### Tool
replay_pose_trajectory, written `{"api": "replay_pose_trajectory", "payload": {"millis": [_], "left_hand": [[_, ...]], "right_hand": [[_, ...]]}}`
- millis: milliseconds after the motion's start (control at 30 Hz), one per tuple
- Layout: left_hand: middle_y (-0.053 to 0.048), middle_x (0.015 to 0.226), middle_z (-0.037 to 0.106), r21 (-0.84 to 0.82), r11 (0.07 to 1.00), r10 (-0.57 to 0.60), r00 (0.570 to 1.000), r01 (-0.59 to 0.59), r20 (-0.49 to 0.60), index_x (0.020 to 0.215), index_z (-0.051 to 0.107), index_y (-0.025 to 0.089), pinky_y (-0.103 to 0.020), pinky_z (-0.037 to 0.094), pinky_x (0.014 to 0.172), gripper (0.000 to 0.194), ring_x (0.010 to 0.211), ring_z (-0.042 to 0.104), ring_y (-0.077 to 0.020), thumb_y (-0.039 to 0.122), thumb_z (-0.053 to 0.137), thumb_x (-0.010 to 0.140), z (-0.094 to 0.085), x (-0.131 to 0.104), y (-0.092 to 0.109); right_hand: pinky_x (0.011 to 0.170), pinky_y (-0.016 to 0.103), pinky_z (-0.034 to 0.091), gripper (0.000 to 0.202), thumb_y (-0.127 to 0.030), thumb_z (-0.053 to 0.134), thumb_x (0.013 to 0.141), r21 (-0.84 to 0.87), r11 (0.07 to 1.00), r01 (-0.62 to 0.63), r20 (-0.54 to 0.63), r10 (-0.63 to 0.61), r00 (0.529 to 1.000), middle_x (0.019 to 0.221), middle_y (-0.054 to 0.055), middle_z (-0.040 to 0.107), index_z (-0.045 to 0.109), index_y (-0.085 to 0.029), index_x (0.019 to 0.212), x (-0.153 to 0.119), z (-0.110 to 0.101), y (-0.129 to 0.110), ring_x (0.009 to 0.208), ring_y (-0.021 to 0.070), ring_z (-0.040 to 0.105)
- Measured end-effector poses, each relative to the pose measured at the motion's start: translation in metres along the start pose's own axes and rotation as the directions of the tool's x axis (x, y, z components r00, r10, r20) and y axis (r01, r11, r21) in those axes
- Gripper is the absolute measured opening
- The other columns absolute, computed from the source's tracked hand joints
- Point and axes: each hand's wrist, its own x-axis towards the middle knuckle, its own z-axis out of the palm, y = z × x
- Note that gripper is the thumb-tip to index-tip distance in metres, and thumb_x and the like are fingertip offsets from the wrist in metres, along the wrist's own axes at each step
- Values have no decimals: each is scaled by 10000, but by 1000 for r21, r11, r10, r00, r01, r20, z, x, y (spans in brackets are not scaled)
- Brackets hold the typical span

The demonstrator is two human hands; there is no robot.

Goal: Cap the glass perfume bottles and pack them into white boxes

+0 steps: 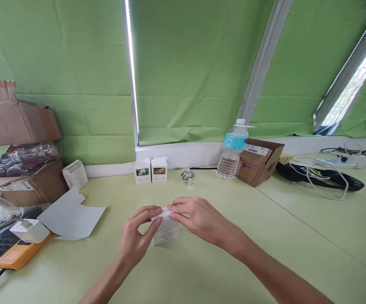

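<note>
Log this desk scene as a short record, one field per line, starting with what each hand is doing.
Left hand: thumb and fingers at the top of a small white box
Right hand: fingertips at the same box's top
Box side facing camera: printed text, too small to read
Behind: white picture-fronted boxes, shiny silver object
Right side: water bottle, brown carton
Left side: cut paper sheet, white plug adapter
Backdrop: green blinds

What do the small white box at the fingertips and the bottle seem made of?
The small white box looks like thin card, fairly matte, judging by its crisp edges and printed face. The bottle is most likely plastic, clear and glossy: its see-through wall is ribbed.
</note>
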Motion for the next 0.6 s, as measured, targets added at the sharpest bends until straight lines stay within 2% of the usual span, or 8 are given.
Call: {"api": "replay_pose_trajectory", "payload": {"millis": [333, 600], "left_hand": [[-53, 1087, 705, -28, 999, 21, 1000, -22, -2, 1059, 724, 269, -275, 562, 784, 215, 991, 652, -186, 317, 551, 942, 1, -1, -4], [-66, 1073, 696, -80, 997, 5, 1000, -5, 1, 997, 719, 227, -264, 539, 780, 207, 974, 642, -182, 313, 537, 946, 3, -1, -3]], "right_hand": [[674, 263, 471, 333, -363, 451, 1004, -4, 1000, 1, -21, -1, 1000, 836, 18, 710, 771, -288, 946, 1, 0, -2, 724, 160, 657], [657, 264, 447, 368, -386, 452, 998, 23, 999, -38, -25, 39, 999, 811, 23, 694, 778, -268, 874, 2, 4, 0, 697, 155, 635]]}}
